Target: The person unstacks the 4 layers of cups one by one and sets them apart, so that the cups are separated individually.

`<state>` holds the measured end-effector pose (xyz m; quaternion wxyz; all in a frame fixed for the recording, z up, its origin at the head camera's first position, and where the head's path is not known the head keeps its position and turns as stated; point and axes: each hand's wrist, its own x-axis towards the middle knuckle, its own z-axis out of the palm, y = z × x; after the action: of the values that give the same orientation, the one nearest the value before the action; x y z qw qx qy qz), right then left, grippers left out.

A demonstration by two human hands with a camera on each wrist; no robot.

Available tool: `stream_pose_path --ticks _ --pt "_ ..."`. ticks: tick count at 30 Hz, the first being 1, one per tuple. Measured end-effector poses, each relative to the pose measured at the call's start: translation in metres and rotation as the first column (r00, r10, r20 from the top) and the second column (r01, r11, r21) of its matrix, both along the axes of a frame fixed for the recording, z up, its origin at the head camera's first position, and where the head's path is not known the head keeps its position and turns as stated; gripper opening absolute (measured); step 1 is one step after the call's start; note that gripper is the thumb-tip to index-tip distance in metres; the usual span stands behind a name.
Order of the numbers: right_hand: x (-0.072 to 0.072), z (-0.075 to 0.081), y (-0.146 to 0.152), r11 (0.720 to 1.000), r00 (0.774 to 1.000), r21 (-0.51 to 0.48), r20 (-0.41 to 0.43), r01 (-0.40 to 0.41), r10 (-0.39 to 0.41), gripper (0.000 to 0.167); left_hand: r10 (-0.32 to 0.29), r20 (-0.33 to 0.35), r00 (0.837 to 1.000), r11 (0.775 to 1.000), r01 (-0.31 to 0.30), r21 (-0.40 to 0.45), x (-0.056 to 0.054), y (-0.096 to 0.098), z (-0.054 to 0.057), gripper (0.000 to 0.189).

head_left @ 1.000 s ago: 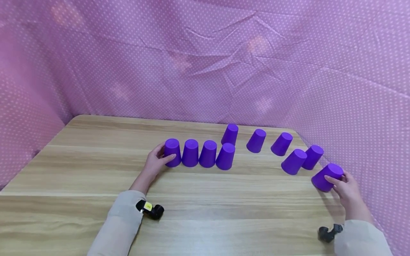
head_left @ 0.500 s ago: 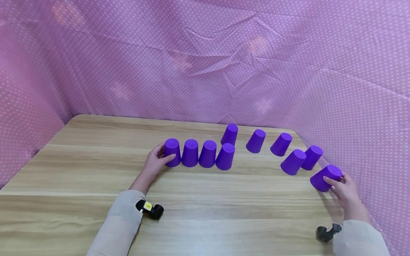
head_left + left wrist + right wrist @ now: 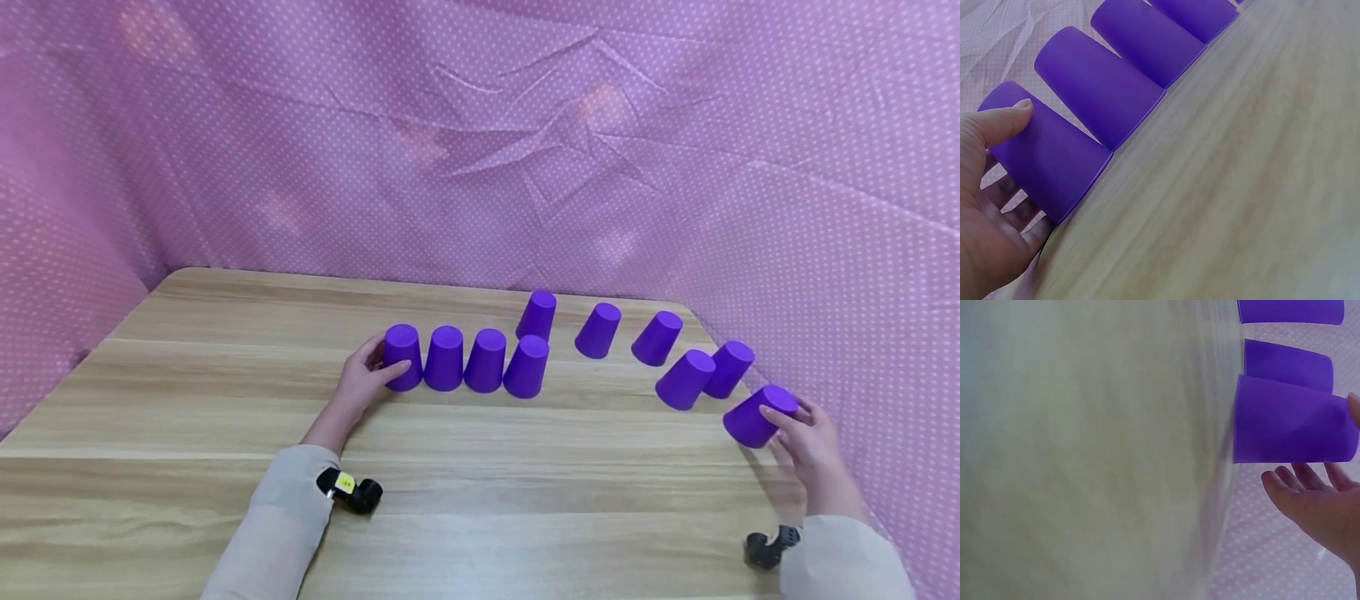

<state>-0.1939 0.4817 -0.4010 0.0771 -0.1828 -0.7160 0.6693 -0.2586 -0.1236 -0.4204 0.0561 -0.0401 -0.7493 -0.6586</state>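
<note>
My left hand (image 3: 363,382) grips an upside-down purple cup (image 3: 402,350), the leftmost of a close row on the wooden table. Its thumb (image 3: 1013,122) lies across the cup's near side, and the other fingers reach round the far side. Beside that cup stand a second (image 3: 444,358), a third (image 3: 485,362) and a fourth purple cup (image 3: 527,367). Near the table's right edge, my right hand (image 3: 813,446) holds another inverted purple cup (image 3: 1291,422) between thumb and fingers. The right wrist view shows its rim right at the table surface.
Behind and right of the row stand more inverted purple cups, including one at the back (image 3: 537,315), one midway (image 3: 597,331) and one close to the held cup (image 3: 686,380). Polka-dot pink cloth (image 3: 480,167) hangs round the wooden table (image 3: 225,358).
The right hand and its cup have shifted slightly left in the head view. My left hand and the row of cups have stayed practically in place.
</note>
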Motion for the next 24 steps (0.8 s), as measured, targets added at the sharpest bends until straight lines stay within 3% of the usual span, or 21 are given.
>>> stream_pose_path --ticks 2,4,13,20,24 --pt "-0.003 -0.003 0.008 0.999 0.999 -0.007 -0.028 0.034 -0.034 0.085 0.001 0.000 1.000 1.000 -0.001 -0.002 0.000 0.000 0.000 0.063" --pt "-0.004 0.003 0.005 0.997 0.997 0.027 -0.028 0.069 -0.068 0.084 0.004 -0.002 1.000 1.000 -0.004 -0.002 0.000 0.001 0.001 0.063" --pt "0.001 0.053 -0.035 0.983 0.975 0.089 -0.172 0.160 -0.143 0.080 0.011 0.007 1.000 1.000 -0.010 -0.014 0.002 0.001 0.001 0.063" --pt "0.006 0.084 -0.066 0.992 0.963 0.097 -0.264 0.080 -0.052 0.075 -0.006 -0.015 1.000 1.000 0.007 0.029 0.001 0.001 0.001 0.062" --pt "0.001 0.091 -0.077 0.994 0.953 0.105 -0.301 0.027 0.006 0.073 -0.007 -0.023 1.000 0.999 0.008 0.037 0.000 0.001 0.001 0.062"
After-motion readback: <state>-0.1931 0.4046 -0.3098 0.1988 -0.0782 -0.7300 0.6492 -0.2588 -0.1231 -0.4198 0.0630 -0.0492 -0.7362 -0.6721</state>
